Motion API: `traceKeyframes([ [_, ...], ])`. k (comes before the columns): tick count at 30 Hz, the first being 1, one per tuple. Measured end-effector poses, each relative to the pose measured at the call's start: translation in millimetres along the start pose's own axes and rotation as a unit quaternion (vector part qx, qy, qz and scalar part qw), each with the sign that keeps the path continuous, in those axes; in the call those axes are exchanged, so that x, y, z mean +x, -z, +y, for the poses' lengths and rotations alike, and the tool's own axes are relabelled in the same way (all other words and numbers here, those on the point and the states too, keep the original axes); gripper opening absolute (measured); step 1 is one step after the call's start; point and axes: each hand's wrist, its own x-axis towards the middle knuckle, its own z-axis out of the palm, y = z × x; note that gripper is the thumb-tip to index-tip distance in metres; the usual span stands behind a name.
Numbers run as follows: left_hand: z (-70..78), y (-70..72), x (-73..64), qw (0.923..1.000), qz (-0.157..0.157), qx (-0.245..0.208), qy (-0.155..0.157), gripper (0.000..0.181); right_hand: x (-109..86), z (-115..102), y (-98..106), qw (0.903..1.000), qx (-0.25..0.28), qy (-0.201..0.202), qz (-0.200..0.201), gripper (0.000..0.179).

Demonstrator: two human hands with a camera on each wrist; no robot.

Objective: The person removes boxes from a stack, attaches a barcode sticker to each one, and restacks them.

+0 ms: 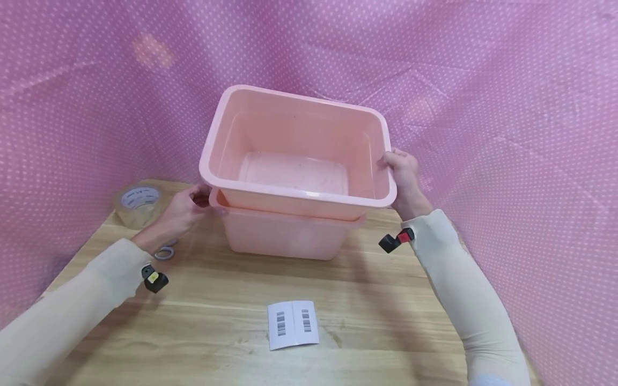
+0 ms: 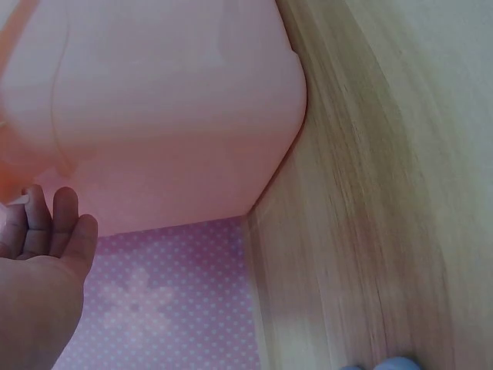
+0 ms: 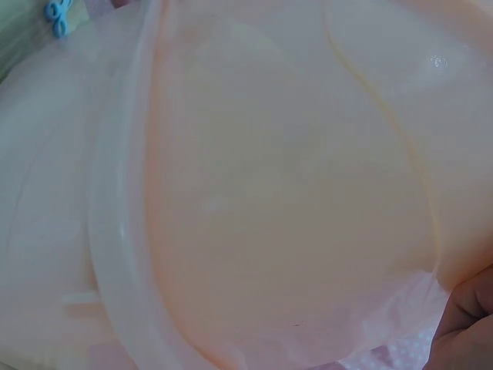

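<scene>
Two light pink plastic bins are nested on the wooden table. The upper bin (image 1: 299, 128) sits raised and tilted inside the lower bin (image 1: 285, 236), its hollow facing me with nothing in it. My right hand (image 1: 404, 174) grips the upper bin's right rim, thumb over the inner side. At the lower bin's left rim, my left hand (image 1: 185, 208) holds the edge, thumb in front. The left wrist view shows the curled fingers (image 2: 65, 216) beside the bin's wall; the right wrist view catches only part of the right hand (image 3: 466, 331).
A roll of clear packing tape (image 1: 140, 206) stands at the back left. Scissors (image 1: 164, 253) lie partly hidden beneath the left wrist. A folded white paper with barcodes (image 1: 293, 325) lies in front of the bins. Dotted pink cloth (image 1: 531, 134) encloses the table.
</scene>
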Motion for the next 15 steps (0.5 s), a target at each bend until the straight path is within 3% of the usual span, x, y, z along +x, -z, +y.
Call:
traceKeyframes([
  [11,-3.1,4.2,-0.3,0.9992,-0.002,-0.018,-0.034,0.054,-6.0,-12.6,-2.5,0.9991,0.036,0.010,-0.023,0.025],
  [15,-4.0,6.3,-0.3,0.9989,-0.007,-0.025,-0.039,0.050,-7.3,-17.3,-3.9,0.9991,0.027,0.027,-0.018,0.025],
])
